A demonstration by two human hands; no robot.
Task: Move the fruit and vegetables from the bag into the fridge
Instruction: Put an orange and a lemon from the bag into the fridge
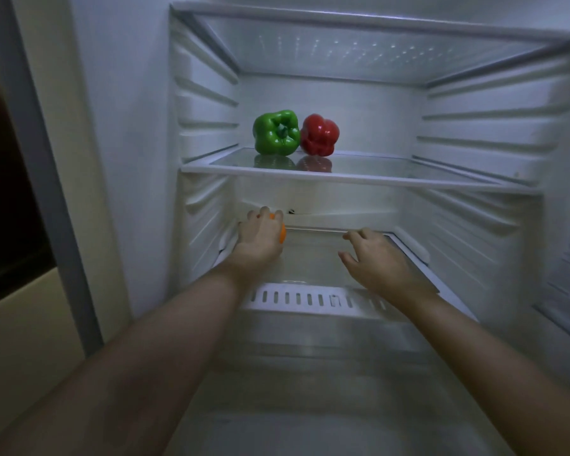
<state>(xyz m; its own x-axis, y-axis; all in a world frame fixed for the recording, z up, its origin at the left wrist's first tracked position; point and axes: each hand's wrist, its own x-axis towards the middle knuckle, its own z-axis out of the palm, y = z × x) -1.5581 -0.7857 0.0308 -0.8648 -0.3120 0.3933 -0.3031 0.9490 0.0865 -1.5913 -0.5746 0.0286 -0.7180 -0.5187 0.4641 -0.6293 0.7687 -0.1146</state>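
The fridge stands open before me. A green bell pepper (276, 132) and a red bell pepper (320, 135) sit side by side, touching, on the upper glass shelf (375, 179). On the lower glass shelf (313, 258), at its back left, my left hand (259, 240) grips an orange fruit (281, 234), mostly hidden under my fingers. My right hand (374, 258) hovers over the same shelf to the right, fingers loosely spread and holding nothing. The bag is out of view.
A white vented cover (310, 299) edges the lower shelf's front, with a clear drawer (326, 373) beneath. Ribbed fridge walls close in on both sides. The right part of both shelves holds nothing. A cream wall and dark opening lie at far left.
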